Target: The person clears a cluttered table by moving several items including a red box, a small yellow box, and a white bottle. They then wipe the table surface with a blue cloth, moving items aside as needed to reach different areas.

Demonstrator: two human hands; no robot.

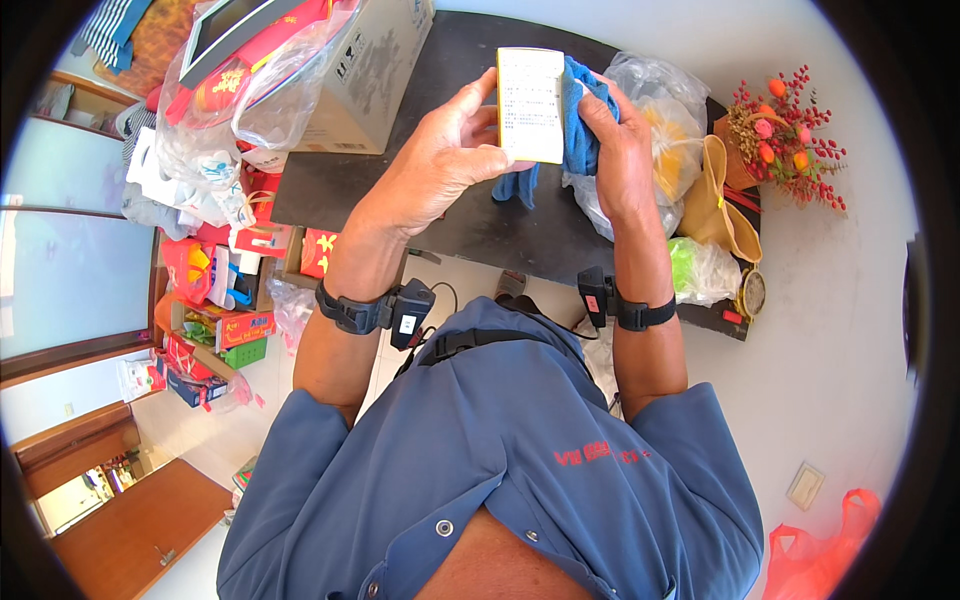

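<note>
Above the dark table, my left hand grips a small white box with yellow edges by its left side; the face turned up bears printed writing. My right hand holds a bunched blue cloth, which lies against the box's right side. Part of the cloth hangs down below the box, over the table. The fingers behind the box and the cloth are partly hidden. Each forearm wears a black strap with a small device.
The dark table bears a large cardboard box at left. Right of my hands are clear plastic bags, a tan boot-like object and a basket of artificial flowers. Shelves with red packages stand at left.
</note>
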